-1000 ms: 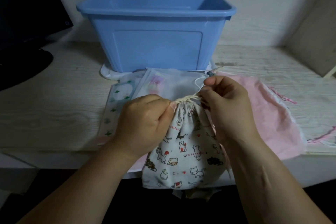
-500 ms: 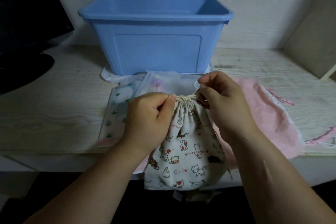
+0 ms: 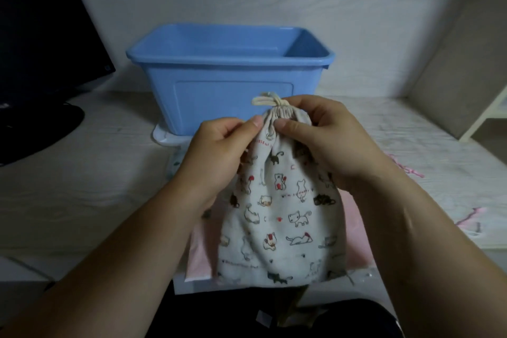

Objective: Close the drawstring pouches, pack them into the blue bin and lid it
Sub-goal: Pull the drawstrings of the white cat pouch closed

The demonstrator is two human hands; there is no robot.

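A white cat-print drawstring pouch [image 3: 282, 217] hangs upright in front of me, its neck gathered tight with a cream cord loop sticking out on top. My left hand [image 3: 219, 151] pinches the neck from the left, and my right hand [image 3: 326, 140] grips it from the right. Behind them stands the open blue bin [image 3: 219, 74], with nothing visible inside. A white lid [image 3: 164, 137] lies under the bin. A pink pouch [image 3: 354, 217] lies flat on the desk beneath the held pouch, mostly hidden.
A dark monitor [image 3: 41, 35] and its round base [image 3: 35, 129] occupy the left of the pale wooden desk [image 3: 82, 186]. A white shelf unit [image 3: 488, 107] stands at the right. Pink cords [image 3: 411, 170] trail on the desk at right.
Both hands have lifted the cat-print pouch up off the desk toward the bin. My right hand moved from the cord to the gathered neck. The view tilted up.
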